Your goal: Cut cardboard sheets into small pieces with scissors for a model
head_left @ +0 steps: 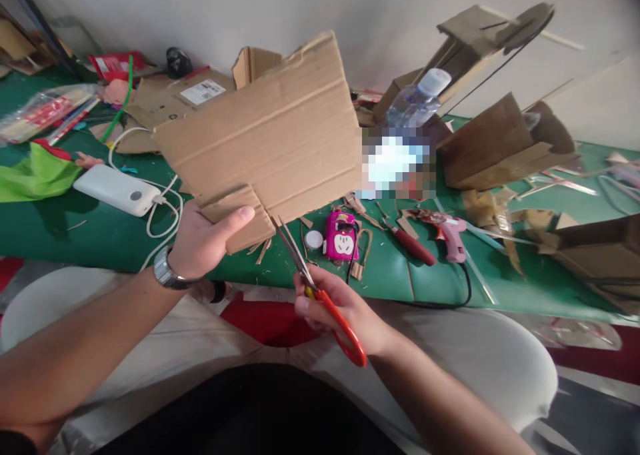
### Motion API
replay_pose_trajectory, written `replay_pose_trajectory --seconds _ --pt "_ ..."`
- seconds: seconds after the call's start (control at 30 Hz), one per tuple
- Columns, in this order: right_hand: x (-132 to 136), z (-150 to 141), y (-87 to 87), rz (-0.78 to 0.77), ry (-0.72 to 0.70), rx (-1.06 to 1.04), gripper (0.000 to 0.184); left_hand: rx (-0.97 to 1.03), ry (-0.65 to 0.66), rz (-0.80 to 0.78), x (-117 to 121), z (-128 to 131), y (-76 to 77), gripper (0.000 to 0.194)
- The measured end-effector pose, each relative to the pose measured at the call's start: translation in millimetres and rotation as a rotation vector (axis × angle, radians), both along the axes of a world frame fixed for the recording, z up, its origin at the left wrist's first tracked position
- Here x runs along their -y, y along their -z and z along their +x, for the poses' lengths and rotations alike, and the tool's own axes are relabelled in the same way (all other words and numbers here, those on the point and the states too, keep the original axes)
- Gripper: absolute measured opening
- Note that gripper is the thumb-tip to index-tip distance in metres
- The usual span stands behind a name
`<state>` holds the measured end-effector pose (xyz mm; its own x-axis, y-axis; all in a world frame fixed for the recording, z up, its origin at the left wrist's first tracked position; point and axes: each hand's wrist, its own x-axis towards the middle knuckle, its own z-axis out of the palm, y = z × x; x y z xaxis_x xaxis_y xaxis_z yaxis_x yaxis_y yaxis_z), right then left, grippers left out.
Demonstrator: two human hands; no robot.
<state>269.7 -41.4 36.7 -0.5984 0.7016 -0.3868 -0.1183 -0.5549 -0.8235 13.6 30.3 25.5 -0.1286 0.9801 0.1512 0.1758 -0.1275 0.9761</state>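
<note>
My left hand (pixel 203 241) grips the lower left corner of a large corrugated cardboard sheet (pixel 265 135), thumb on top, holding it up tilted over the table edge. My right hand (pixel 340 308) is closed around red-handled scissors (pixel 320 288). Their blades are slightly parted and point up to the cardboard's bottom edge, beside a partly cut flap. A metal watch sits on my left wrist.
The green table (pixel 440 275) carries a white power bank (pixel 117 189) with cable, a pink socket adapter (pixel 341 236), a pink glue gun (pixel 450 231), red-handled pliers (pixel 410 241), a water bottle (pixel 417 98), cardboard boxes and scraps (pixel 500 141), and green fabric (pixel 35 175).
</note>
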Motion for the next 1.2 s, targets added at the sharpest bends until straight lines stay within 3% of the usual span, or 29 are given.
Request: replay_pose_trajectory --seconds 0.33,0.5,0.7,0.83,1.07,1.2 --pt "-7.4 6.5 -4.7 0.193 -0.009 0.112 0.049 0.119 0.196 -0.063 7.1 2.4 3.4 0.02" --pt "-4.8 4.3 -6.8 0.156 -0.005 0.113 0.05 0.096 0.174 -0.062 10.0 6.9 2.2 0.02" --pt "-1.4 4.2 -11.2 0.111 -0.024 0.094 0.051 0.025 0.024 -0.089 13.0 13.0 -7.1 0.024" --pt "-2.7 3.4 -12.9 0.113 -0.033 0.12 0.052 0.028 0.063 -0.116 13.8 15.4 -13.6 0.021" --pt "-3.2 0.8 -9.0 0.005 0.009 0.013 0.05 0.115 0.132 -0.298 29.6 25.4 -0.7 0.036" --pt "-1.3 0.5 1.9 -0.109 0.042 -0.18 0.059 0.167 0.117 -0.269 30.4 26.9 4.8 0.039"
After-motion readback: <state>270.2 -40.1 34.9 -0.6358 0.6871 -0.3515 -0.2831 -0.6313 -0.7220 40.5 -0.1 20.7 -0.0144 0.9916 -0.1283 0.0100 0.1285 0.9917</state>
